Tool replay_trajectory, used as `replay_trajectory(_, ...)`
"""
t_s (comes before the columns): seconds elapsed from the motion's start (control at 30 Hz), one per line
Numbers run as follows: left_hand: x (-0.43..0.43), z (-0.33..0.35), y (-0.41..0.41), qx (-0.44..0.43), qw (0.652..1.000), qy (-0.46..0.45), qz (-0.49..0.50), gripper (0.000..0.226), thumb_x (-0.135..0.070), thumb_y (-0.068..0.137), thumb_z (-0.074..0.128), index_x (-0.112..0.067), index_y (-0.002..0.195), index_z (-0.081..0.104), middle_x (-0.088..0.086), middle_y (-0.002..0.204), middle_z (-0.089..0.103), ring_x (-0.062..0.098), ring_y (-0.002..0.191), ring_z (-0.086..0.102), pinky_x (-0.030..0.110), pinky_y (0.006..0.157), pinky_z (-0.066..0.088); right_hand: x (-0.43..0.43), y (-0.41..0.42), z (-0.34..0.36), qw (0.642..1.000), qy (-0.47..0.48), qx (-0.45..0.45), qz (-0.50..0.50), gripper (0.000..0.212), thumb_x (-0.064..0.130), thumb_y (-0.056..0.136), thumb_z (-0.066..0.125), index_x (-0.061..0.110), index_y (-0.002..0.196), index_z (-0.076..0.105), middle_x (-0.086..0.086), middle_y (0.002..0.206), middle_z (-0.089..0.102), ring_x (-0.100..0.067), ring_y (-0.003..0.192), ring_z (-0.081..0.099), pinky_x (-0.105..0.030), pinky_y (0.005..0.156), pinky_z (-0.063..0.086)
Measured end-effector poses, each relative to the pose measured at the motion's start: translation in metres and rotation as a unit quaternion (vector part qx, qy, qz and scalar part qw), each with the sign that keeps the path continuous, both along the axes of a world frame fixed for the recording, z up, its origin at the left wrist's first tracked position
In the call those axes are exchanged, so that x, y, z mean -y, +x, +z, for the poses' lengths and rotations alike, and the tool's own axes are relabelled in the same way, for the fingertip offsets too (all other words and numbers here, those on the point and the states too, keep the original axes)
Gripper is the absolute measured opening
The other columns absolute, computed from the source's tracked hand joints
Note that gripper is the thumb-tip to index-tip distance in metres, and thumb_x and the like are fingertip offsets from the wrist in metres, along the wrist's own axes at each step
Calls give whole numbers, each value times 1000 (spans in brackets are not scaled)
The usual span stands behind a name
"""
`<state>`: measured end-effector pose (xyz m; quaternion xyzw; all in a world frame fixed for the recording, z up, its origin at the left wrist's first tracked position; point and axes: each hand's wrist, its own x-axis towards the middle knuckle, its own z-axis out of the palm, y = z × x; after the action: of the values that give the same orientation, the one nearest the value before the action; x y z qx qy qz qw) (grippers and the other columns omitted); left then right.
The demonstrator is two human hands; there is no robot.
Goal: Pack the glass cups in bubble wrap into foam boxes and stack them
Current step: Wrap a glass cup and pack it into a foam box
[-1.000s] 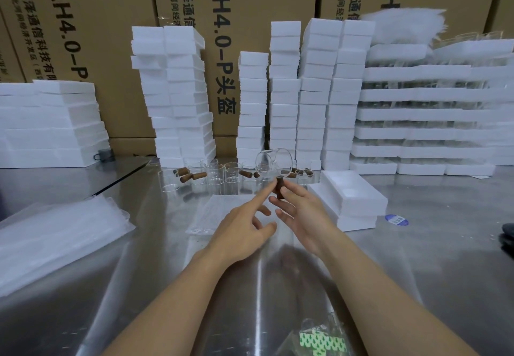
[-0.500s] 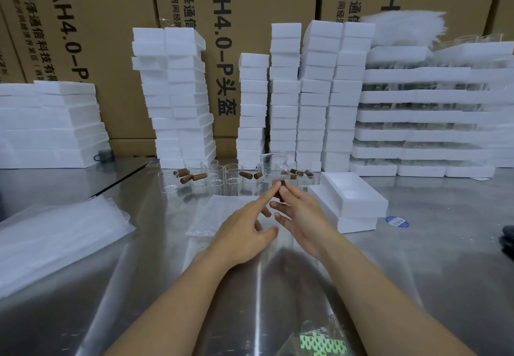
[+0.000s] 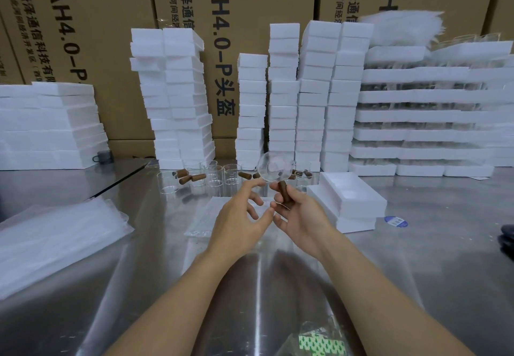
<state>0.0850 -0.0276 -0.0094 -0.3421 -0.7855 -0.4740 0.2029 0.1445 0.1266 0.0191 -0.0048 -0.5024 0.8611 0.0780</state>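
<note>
1. The right hand (image 3: 301,218) grips the glass cup (image 3: 274,167) by its brown handle (image 3: 283,191). The fingers and thumb are curled round the handle. The round clear body stands above the hand, lifted off the counter (image 3: 417,258).
2. The left hand (image 3: 239,220) holds nothing, and its fingers are spread and relaxed. The index finger reaches toward the lower left edge of the cup, but I cannot tell if it touches the glass.
3. Below both hands a flat clear sheet (image 3: 204,216), which looks like bubble wrap, lies on the counter.
4. At 3 o'clock from the right hand, just beside it, an open foam box (image 3: 358,200) lies on another white foam piece, with its hollow facing up.
5. At 12 o'clock, behind the hands, a row of other cups (image 3: 214,179) stands on the counter, with some brown handles lying among them.
6. At 9 o'clock from the left hand, well apart, a pile of white wrap bags (image 3: 55,236) lies flat.
7. At the far edge of the counter stand tall stacks of foam boxes (image 3: 283,91). At 2 o'clock there are wide foam trays (image 3: 417,116) in layers. Brown cartons (image 3: 111,35) stand behind all of them.
</note>
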Motion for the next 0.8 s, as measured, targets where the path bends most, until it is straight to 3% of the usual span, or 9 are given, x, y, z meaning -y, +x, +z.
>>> replay_trajectory(0.13, 0, 1, 3, -15, 999, -31, 2, 57, -51, 90, 70, -61, 140, 45, -27, 111, 57, 8, 84, 67, 38, 80, 61, -1, 0, 0, 1000, -25, 3, 7, 36, 30, 109, 45, 12, 107, 76, 2, 71, 49, -14, 71, 55, -30, 74, 47)
replay_trajectory(0.4, 0, 1, 3, -28, 1000, -8, -9, 56, -60, 88, 70, -62, 138, 47, -26, 111, 59, 9, 84, 67, 28, 72, 55, -4, -2, 0, 1000, -17, -1, 2, 45, 32, 108, 43, 16, 91, 82, 3, 65, 41, -13, 62, 50, -26, 62, 45)
replay_trajectory(0.57, 0, 4, 1, 5, 997, 80, 2, 62, -67, 84, 73, -62, 137, 41, -25, 107, 62, 8, 81, 69, 29, 72, 51, -4, -6, -3, 993, 59, 23, -95, 41, 31, 104, 48, 18, 84, 81, 4, 58, 38, -12, 57, 45, -25, 57, 37)
replay_trajectory(0.7, 2, 6, 2, 9, 997, 72, 12, 76, -69, 83, 75, -67, 147, 35, -24, 107, 63, 6, 84, 71, 27, 75, 53, -3, -4, -3, 979, 141, 27, -144, 35, 38, 94, 54, 22, 78, 82, 3, 57, 42, -13, 60, 48, -30, 65, 40)
replay_trajectory(0.8, 2, 7, 5, 7, 998, 65, 25, 74, -75, 79, 75, -65, 143, 38, -35, 116, 58, 3, 85, 71, 28, 79, 53, -1, -3, -2, 965, 204, 15, -165, 32, 45, 84, 59, 22, 84, 81, 5, 60, 48, -10, 63, 52, -33, 70, 44)
